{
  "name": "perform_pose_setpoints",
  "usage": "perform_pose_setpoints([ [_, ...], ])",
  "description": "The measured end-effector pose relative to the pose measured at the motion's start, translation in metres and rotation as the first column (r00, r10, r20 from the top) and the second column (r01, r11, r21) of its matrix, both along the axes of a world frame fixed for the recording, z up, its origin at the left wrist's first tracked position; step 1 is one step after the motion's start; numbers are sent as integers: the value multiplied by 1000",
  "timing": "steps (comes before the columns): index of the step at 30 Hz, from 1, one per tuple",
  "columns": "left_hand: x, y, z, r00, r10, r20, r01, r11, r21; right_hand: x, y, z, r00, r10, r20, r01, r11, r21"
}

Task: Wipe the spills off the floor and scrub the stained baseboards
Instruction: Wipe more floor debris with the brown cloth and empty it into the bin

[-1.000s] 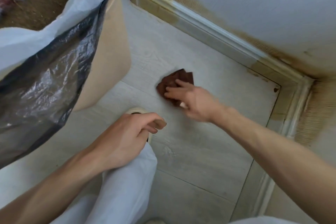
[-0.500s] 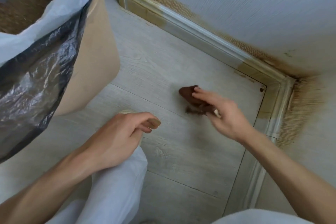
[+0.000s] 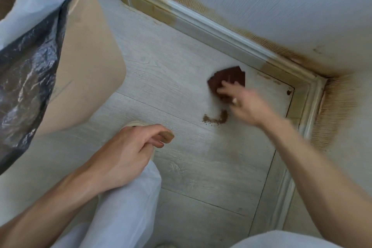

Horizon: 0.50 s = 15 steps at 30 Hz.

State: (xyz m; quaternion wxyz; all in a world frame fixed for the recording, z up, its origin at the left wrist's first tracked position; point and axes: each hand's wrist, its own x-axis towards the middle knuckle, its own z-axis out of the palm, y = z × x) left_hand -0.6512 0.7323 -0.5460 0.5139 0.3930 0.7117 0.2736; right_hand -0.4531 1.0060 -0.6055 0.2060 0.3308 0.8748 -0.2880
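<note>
The brown spill (image 3: 215, 119) lies on the pale plank floor (image 3: 181, 78) just right of the frame's centre — a thin curved trail of gritty residue, its long axis running left to right with a short hook rising at its right end. It sits just below and slightly left of the dark brown cloth (image 3: 227, 78), apart from it by a strip of bare floor, so the next wipe, as I judge it, has to come down-frame and a little leftward, toward the person.

The right hand (image 3: 244, 102) presses the cloth flat on the floor with fingers extended over it; motion blur hides whether any finger curls round an edge. This hand is plainly the nearer one to the spill. The left hand (image 3: 128, 147) rests over the knee in the lower centre, fingers loosely curled, holding nothing.

Outward from there, the stained baseboard (image 3: 201, 28) runs diagonally from the upper centre to the corner at the right — brown at both ends, cleaner in the middle. A tan bin (image 3: 88, 62) with a plastic liner (image 3: 26, 70) fills the upper left.
</note>
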Motion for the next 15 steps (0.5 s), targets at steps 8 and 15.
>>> perform_pose_setpoints([
  [8,-2,2,-6,1000,-1,11,0,1000,7,43,-88,4,784,-595,-177,550,798,-249],
  [15,-6,8,-4,999,15,31,-15,1000,-1,89,-64,62,169,-936,-309,879,285,-382],
])
